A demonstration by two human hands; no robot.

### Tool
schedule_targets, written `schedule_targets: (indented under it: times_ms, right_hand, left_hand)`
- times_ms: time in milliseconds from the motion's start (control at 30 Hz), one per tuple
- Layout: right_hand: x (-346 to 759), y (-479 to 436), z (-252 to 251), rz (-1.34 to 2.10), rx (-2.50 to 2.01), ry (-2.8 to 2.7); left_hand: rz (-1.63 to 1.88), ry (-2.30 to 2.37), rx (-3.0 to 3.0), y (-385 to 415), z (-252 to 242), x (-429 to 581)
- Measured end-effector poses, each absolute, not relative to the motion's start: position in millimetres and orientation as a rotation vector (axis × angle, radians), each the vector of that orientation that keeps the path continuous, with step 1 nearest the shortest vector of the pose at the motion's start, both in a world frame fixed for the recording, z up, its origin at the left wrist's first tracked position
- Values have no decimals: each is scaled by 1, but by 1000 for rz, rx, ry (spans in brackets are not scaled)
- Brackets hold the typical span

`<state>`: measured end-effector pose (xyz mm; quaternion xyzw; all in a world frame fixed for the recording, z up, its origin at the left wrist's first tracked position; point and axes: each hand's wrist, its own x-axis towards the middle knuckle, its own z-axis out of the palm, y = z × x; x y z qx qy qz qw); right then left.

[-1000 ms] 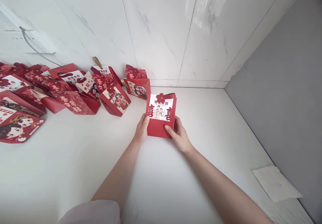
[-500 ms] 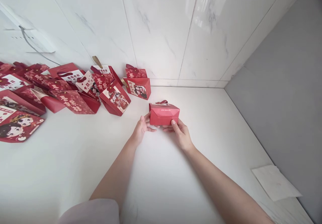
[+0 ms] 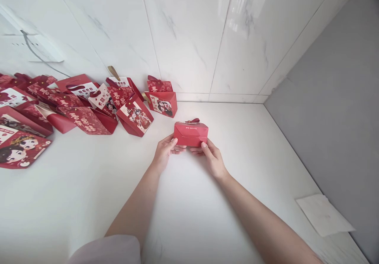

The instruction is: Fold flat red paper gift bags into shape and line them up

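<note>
Tipped since the earliest frame, the red box (image 3: 191, 133) now has its illustrated face turned out of view and its folded end shown, and the left thumb has been brought onto it. At the near edge, a pale sleeve (image 3: 109, 250) is seen, and a sheet of white paper (image 3: 325, 215) is left on the white counter (image 3: 183, 216) at the right. Farther in, the box is gripped by both hands at its lower corners: by the left hand (image 3: 164, 151) and the right hand (image 3: 213, 159), thumbs laid on the facing panel, fingers curled below. Whether the counter is touched cannot be told. If the thumbs were pressed too hard, the panel might be dented or the flaps sprung; if one side were released, the box could be dropped. It appears closed, and any contents are hidden. Beyond, at the left, a cluster of printed boxes (image 3: 89, 121) is crowded together, their insides unseen. Near the tiled wall (image 3: 183, 31), a pictured box (image 3: 162, 105) is stood slightly apart, another apparently set behind it.
</note>
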<state>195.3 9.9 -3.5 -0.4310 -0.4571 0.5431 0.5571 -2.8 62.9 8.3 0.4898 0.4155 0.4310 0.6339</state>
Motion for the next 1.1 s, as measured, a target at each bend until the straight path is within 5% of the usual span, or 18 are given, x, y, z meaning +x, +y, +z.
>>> schedule_targets:
  times_ms: [1100]
  right_hand:
    - [195, 9, -7, 1092, -1207, -951]
  left_hand:
    - [1044, 1006, 1141, 61, 7, 0]
